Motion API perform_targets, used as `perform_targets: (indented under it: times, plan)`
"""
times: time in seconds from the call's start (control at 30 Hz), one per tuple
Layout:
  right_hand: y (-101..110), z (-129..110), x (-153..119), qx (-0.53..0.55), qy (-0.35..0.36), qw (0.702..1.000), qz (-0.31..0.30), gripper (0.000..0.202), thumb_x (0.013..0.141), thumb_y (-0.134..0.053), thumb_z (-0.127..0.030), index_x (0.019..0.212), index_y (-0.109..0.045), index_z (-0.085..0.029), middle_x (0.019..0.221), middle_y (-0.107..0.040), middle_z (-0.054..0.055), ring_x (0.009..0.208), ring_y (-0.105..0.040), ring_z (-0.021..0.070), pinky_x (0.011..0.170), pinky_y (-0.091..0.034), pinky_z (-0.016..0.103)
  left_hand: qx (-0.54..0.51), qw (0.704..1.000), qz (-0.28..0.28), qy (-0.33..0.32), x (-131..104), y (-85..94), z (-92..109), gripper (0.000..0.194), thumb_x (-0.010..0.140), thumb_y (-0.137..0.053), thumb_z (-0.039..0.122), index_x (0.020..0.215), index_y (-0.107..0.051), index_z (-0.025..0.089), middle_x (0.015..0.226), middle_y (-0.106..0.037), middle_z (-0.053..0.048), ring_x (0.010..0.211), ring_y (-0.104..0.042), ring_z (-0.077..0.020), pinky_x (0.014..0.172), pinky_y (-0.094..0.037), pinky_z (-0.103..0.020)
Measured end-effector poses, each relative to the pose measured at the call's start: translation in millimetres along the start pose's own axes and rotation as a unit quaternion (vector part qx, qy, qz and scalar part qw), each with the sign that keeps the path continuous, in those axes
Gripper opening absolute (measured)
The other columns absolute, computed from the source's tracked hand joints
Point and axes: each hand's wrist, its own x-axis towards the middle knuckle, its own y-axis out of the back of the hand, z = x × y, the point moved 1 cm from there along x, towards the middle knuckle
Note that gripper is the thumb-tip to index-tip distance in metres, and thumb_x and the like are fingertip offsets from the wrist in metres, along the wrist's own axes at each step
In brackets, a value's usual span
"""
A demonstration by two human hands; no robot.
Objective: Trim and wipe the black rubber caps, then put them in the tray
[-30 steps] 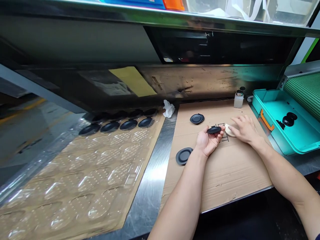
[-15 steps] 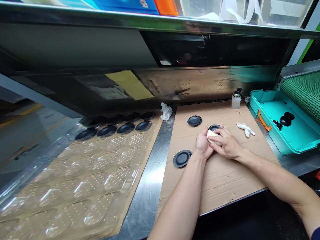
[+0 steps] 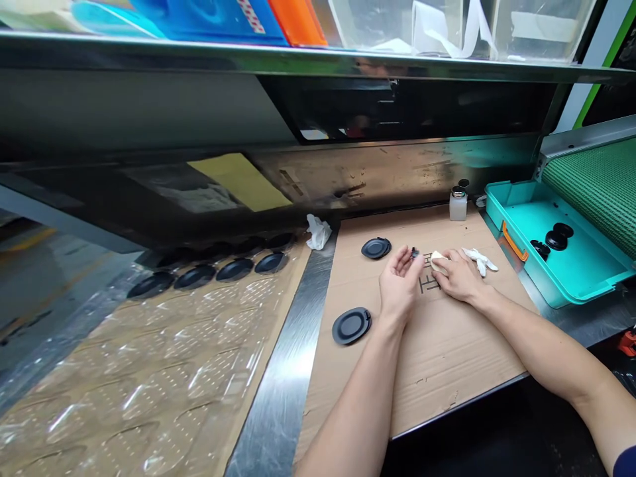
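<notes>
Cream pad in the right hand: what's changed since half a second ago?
The right hand has drawn the cream pad rightward, off the black disc. The left hand has turned, still holding the disc, now mostly hidden. The two loose discs, bottle and tray stayed put.

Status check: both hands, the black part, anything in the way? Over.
Left hand gripping black part, mostly hidden. Right hand holding off-white pad, apart from black part. White cloth close beside right hand, not between hands.
</notes>
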Motion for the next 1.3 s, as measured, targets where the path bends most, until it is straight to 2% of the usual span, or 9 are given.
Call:
perform_targets:
  times: [0.13,0.3,0.73,0.8,0.87,0.93,1.0,1.1,1.3]
  plan:
    - [-1.4,0.7,-0.4,0.014,-0.011,1.0,-0.014,0.03,0.097,-0.055,-0.031,0.122,-0.07,-0.025,0.126,-0.062,0.008,0.115,-0.05,0.0266,0.099,-0.043,0.039,0.257,0.932,0.006,-0.255,-19.0,-7.9,4.9,0.083,0.073,-0.088,0.032,0.146,-0.05,0.02,0.134,-0.068,-0.014,0.126,-0.063,-0.0259,0.11,-0.049,-0.042]
    - [-1.8,3.7,1.8,0.025,-0.021,0.999,-0.035,0.033,0.092,-0.059,-0.028,0.123,-0.069,-0.025,0.125,-0.062,0.008,0.111,-0.051,0.026,0.097,-0.043,0.037,0.342,0.869,-0.005,-0.356,-31.2,-14.0,10.2,0.092,0.08,-0.084,0.035,0.157,-0.034,0.022,0.132,-0.069,-0.013,0.122,-0.065,-0.0255,0.106,-0.054,-0.043]
    - [-1.3,5.2,2.1,0.025,0.001,1.0,-0.014,0.033,0.093,-0.059,-0.028,0.124,-0.07,-0.022,0.123,-0.063,0.009,0.111,-0.052,0.0257,0.099,-0.042,0.037,0.33,0.903,0.0,-0.276,-27.1,-12.1,7.4,0.104,0.075,-0.087,0.035,0.159,-0.028,0.02,0.132,-0.071,-0.014,0.128,-0.063,-0.0263,0.109,-0.05,-0.043]
    - [-2.0,5.1,2.3,0.02,0.001,1.0,-0.011,0.031,0.094,-0.059,-0.029,0.122,-0.071,-0.021,0.122,-0.064,0.01,0.11,-0.052,0.0259,0.098,-0.043,0.037,0.329,0.903,-0.007,-0.274,-26.7,-11.6,9.4,0.091,0.078,-0.085,0.038,0.154,-0.038,0.02,0.132,-0.07,-0.014,0.126,-0.064,-0.0254,0.106,-0.051,-0.04]
    - [-3.2,5.2,2.3,0.017,0.003,1.0,-0.001,0.03,0.096,-0.059,-0.032,0.121,-0.071,-0.022,0.121,-0.064,0.01,0.11,-0.053,0.0263,0.098,-0.043,0.038,0.359,0.901,-0.018,-0.241,-22.9,-8.5,9.9,0.052,0.089,-0.072,0.043,0.134,-0.059,0.02,0.122,-0.074,-0.012,0.115,-0.068,-0.0238,0.1,-0.053,-0.037]
    - [-4.8,5.8,2.3,0.019,0.007,1.0,0.014,0.031,0.097,-0.059,-0.038,0.122,-0.072,-0.024,0.12,-0.065,0.009,0.111,-0.053,0.0268,0.1,-0.042,0.039,0.445,0.877,-0.025,-0.179,-15.6,-2.6,8.4,0.031,0.101,-0.053,0.044,0.103,-0.071,0.019,0.102,-0.076,-0.011,0.103,-0.069,-0.0247,0.094,-0.053,-0.037]
    - [-6.2,6.4,2.2,0.025,0.012,0.999,0.024,0.033,0.097,-0.061,-0.041,0.125,-0.071,-0.026,0.122,-0.065,0.009,0.113,-0.053,0.027,0.103,-0.041,0.04,0.55,0.826,-0.017,-0.121,-6.9,5.1,6.3,0.042,0.104,-0.043,0.044,0.09,-0.073,0.018,0.096,-0.074,-0.015,0.104,-0.066,-0.0298,0.093,-0.051,-0.041]
    - [-6.9,7.1,2.0,0.029,0.01,0.999,0.021,0.034,0.096,-0.063,-0.04,0.127,-0.071,-0.026,0.123,-0.065,0.009,0.115,-0.054,0.0268,0.104,-0.041,0.041,0.641,0.763,0.011,-0.081,1.0,14.7,6.1,0.044,0.102,-0.047,0.048,0.111,-0.073,0.014,0.119,-0.068,-0.021,0.119,-0.057,-0.0377,0.099,-0.048,-0.047]
    - [-6.6,6.3,1.6,0.036,0.002,0.999,0.015,0.034,0.097,-0.062,-0.04,0.126,-0.072,-0.026,0.122,-0.065,0.009,0.114,-0.055,0.0267,0.102,-0.042,0.04,0.649,0.753,-0.096,-0.039,-15.3,13.1,10.3,0.061,0.094,-0.058,0.054,0.14,-0.058,0.014,0.14,-0.06,-0.021,0.131,-0.05,-0.0399,0.107,-0.044,-0.05]
